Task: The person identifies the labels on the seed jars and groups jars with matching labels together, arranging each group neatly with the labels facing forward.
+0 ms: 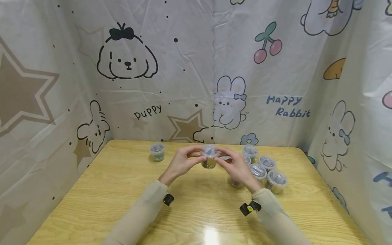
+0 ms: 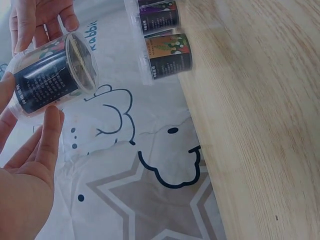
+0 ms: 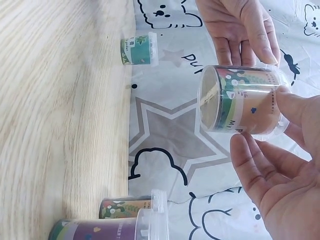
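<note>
A clear plastic cup [image 1: 209,162] with a lid and a printed paper label is held up above the table between both hands. My left hand [image 1: 180,162] pinches its left side with thumb and fingers near the lid. On the opposite side, my right hand [image 1: 237,167] grips the rim the same way. In the left wrist view the cup [image 2: 45,82] shows a dark label panel with small white text. An orange and green part of the label faces the right wrist view, where the cup [image 3: 250,102] has its clear base toward the left.
Several similar lidded cups stand close together on the right, among them a front one [image 1: 276,182] and a back one [image 1: 250,152]. A single green-labelled cup [image 3: 136,51] stands at the back left. The wooden table [image 1: 122,190] meets a patterned cloth [image 1: 183,85] behind.
</note>
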`<state>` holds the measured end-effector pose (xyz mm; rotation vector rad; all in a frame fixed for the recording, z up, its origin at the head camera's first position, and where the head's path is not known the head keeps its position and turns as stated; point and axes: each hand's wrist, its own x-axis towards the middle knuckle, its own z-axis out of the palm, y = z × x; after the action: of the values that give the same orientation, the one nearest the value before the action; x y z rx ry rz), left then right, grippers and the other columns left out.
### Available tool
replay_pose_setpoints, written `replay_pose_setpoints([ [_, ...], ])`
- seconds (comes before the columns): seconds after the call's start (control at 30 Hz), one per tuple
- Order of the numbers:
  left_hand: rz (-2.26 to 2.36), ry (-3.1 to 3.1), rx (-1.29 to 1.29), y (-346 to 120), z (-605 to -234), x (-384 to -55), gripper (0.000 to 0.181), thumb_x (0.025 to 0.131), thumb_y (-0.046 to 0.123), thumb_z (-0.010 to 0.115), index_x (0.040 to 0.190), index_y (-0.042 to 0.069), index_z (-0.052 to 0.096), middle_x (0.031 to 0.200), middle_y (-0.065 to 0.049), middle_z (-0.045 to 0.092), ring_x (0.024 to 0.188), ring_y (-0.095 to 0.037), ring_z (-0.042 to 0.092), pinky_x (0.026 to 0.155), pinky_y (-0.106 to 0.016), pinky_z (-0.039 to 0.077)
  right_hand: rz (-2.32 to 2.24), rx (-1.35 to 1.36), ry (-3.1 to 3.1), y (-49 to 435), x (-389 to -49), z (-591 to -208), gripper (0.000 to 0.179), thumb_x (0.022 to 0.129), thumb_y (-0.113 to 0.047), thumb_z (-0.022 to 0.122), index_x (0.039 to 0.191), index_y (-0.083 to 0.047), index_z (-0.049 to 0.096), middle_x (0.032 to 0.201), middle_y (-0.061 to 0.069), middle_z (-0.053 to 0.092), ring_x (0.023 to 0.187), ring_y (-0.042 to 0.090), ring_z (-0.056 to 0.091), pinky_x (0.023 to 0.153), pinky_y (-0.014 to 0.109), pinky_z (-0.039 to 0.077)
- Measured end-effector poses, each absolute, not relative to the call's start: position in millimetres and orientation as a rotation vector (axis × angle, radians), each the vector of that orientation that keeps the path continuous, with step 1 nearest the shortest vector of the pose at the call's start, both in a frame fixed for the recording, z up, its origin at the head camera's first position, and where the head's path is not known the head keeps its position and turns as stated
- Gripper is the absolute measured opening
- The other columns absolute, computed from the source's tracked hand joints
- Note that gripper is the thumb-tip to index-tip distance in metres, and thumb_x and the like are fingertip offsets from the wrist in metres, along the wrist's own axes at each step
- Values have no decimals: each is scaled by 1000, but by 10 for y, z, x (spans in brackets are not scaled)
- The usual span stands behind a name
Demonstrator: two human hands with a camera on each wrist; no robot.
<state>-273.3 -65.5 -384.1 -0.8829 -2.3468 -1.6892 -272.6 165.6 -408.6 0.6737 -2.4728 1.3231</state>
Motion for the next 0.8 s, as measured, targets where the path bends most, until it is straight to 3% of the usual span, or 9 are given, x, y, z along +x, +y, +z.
replay_pose_setpoints([
  [0.27,-1709,-2329,-821,-654,-3831,-2744,31,86,4,73,115,-4,66,118,-22,66,100,-37,69,82,-27,58,1387,603,-2510,1603,-2736,-4065,39,93,-33,67,130,-21,62,108,7,73,86,18,72,76,27,58],
  [0.8,-1718,-2315,-838,-657,-3832,-2748,30,87,6,74,114,-4,65,115,-21,67,97,-38,70,80,-28,58,1427,553,-2496,1549,-2711,-4038,39,92,-33,69,129,-20,63,108,5,72,87,17,71,77,30,58],
])
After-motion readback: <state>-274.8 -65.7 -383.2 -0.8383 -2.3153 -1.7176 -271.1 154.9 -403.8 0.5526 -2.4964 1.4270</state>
